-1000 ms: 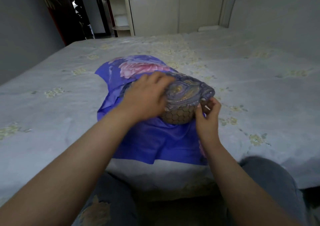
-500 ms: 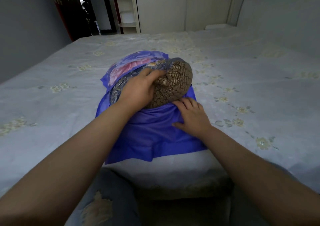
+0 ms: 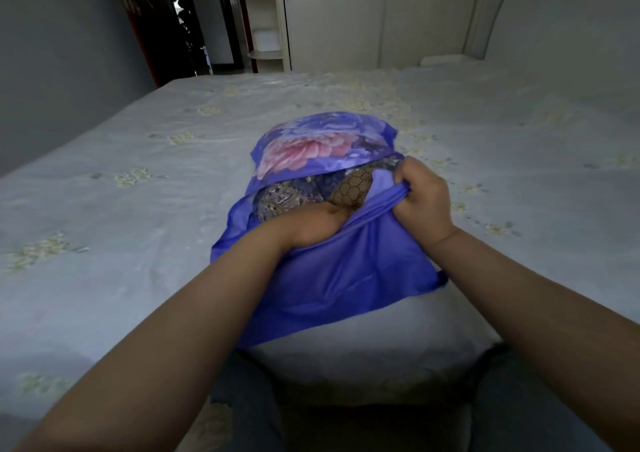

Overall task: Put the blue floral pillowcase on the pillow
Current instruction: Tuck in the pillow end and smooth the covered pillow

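Head view: two bare hands work a smooth blue floral pillowcase around a pillow at the centre of the frame, on a pale bed with faint flower print.

Satiny plain blue cloth spreads toward the lower centre; a pink bloom shows on the bulging upper part. Between them the pillow's dark patterned cover with honeycomb net shows. Right hand has its fingers clenched round a bunched edge of the case. Left hand reaches into the opening, its fingers hidden, so I cannot tell their state.

A pale floral bedsheet fronts grey walls, a white wardrobe and a dark doorway.
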The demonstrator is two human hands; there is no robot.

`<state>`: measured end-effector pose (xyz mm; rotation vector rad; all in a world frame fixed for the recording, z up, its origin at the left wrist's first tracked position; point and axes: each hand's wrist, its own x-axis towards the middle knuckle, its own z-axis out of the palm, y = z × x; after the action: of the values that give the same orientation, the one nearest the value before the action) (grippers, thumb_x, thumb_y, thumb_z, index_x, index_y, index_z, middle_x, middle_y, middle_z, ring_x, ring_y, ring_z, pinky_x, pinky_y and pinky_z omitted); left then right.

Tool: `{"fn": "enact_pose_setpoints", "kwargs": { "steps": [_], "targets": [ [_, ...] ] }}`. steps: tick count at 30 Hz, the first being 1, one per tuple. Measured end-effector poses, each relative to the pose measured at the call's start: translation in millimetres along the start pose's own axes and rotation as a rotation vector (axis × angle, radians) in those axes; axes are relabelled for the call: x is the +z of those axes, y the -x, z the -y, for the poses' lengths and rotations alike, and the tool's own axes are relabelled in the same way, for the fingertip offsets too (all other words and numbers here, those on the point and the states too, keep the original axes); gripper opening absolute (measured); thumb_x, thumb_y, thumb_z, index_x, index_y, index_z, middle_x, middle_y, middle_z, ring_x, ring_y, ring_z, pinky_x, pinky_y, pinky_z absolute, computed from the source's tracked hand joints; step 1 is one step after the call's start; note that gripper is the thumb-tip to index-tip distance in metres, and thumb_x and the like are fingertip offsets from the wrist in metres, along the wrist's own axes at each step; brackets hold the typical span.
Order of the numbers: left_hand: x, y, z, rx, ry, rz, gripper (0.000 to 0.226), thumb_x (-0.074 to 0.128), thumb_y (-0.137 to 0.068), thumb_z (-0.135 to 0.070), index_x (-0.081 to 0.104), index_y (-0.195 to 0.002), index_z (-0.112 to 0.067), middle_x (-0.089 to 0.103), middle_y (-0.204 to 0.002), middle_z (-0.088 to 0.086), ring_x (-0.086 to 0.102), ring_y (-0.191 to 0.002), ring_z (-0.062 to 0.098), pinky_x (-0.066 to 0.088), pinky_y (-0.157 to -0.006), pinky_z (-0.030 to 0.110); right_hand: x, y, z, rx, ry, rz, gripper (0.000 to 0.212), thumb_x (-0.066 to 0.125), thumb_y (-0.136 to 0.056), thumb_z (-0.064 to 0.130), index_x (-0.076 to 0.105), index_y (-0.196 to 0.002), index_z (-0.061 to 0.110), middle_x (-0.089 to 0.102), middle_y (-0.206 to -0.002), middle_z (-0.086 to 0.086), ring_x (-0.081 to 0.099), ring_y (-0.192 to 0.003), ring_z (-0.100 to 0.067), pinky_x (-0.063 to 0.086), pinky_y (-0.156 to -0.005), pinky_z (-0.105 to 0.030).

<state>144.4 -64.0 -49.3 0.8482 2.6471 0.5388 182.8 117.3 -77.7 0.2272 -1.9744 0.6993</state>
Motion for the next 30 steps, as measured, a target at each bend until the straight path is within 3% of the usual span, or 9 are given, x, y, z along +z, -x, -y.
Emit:
{"fn": "enact_pose_setpoints", "kwargs": {
  "steps": [3,6,11,13,15,17,20,24,30],
  "targets": [
    [-7.2,13.8,-1.1,-0.008,0.179,0.012,0.049,0.021,-0.101,-0.044,0.04,-0.142,-0.023,0.033,-0.152,-0.001,0.032,-0.139,0.017,0.018,-0.107,0.021,0.1,-6.0,17.8,0.11,-0.129,0.044,0.034,0.055,-0.081,0.005,0.056,-0.111,0.019,0.05,-0.098,0.0,0.047,-0.078,0.001,0.044,-0.066,-0.022],
    [-10.7,25.5,3.7,0.06,0.202,-0.13,0.063,0.021,-0.092,-0.064,0.056,-0.127,-0.025,0.048,-0.141,-0.001,0.041,-0.133,0.019,0.024,-0.106,0.023,-8.8,-6.3,20.4,-0.016,0.076,0.159,0.046,0.056,-0.078,0.003,0.058,-0.121,0.019,0.06,-0.118,-0.005,0.059,-0.105,-0.019,0.05,-0.082,-0.029],
    [15.3,38.6,13.8,0.17,-0.398,-0.653,0.058,0.04,-0.076,-0.07,0.066,-0.103,-0.026,0.043,-0.129,0.006,0.039,-0.117,0.032,0.036,-0.099,0.045,-14.8,-13.5,33.5,0.123,0.16,0.397,0.055,0.049,-0.084,0.008,0.046,-0.135,0.028,0.068,-0.095,-0.02,0.064,-0.08,-0.039,0.045,-0.066,-0.034],
    [6.7,42.2,18.3,0.186,-0.297,-0.506,0.052,0.054,-0.078,-0.063,0.058,-0.118,-0.031,0.026,-0.147,0.003,0.02,-0.138,0.03,0.023,-0.112,0.049,-17.0,-20.6,31.9,0.152,0.132,0.497,0.058,0.049,-0.085,0.006,0.043,-0.136,0.032,0.067,-0.101,-0.02,0.062,-0.084,-0.038,0.045,-0.068,-0.034],
    [-12.3,46.0,31.1,0.261,-0.056,-0.143,0.058,0.065,-0.082,-0.047,0.046,-0.133,-0.029,0.016,-0.151,-0.007,0.007,-0.144,0.01,0.012,-0.118,0.029,-20.3,-27.0,24.1,0.244,0.059,0.601,0.057,0.049,-0.084,0.003,0.047,-0.132,0.033,0.063,-0.118,-0.013,0.061,-0.099,-0.034,0.049,-0.079,-0.036],
    [-23.3,48.8,38.8,0.325,0.133,-0.01,0.049,0.066,-0.084,-0.039,0.048,-0.129,-0.028,0.031,-0.142,-0.018,0.025,-0.134,-0.006,0.02,-0.111,0.013,-20.5,-30.0,18.8,0.317,0.001,0.675,0.043,0.051,-0.086,0.003,0.059,-0.12,0.028,0.063,-0.121,-0.006,0.059,-0.108,-0.027,0.049,-0.089,-0.035],
    [-18.9,46.4,36.3,0.27,0.192,0.016,0.049,0.056,-0.078,-0.063,0.058,-0.118,-0.035,0.057,-0.127,-0.019,0.052,-0.117,-0.002,0.039,-0.104,0.021,-21.8,-35.9,21.4,0.38,0.054,0.876,0.019,0.051,-0.09,0.009,0.069,-0.095,0.011,0.069,-0.104,-0.008,0.061,-0.098,-0.02,0.045,-0.08,-0.026],
    [-37.6,31.8,37.2,0.209,0.127,0.064,0.019,0.062,-0.087,-0.035,0.064,-0.093,-0.017,0.069,-0.094,0.0,0.063,-0.088,0.006,0.048,-0.082,0.03,-34.8,-43.6,24.0,0.45,0.182,1.196,0.021,0.056,-0.089,0.02,0.062,-0.069,0.016,0.062,-0.071,0.002,0.056,-0.069,-0.014,0.041,-0.06,-0.022],
    [-42.1,6.0,30.2,0.218,-0.516,-0.732,0.024,0.053,-0.084,-0.014,0.062,-0.106,-0.012,0.051,-0.131,0.01,0.047,-0.119,0.033,0.044,-0.095,0.04,-39.3,-38.1,25.9,0.091,0.28,0.759,0.027,0.06,-0.089,0.024,0.06,-0.113,0.012,0.055,-0.117,-0.012,0.054,-0.106,-0.027,0.039,-0.086,-0.027]
  ]
}}
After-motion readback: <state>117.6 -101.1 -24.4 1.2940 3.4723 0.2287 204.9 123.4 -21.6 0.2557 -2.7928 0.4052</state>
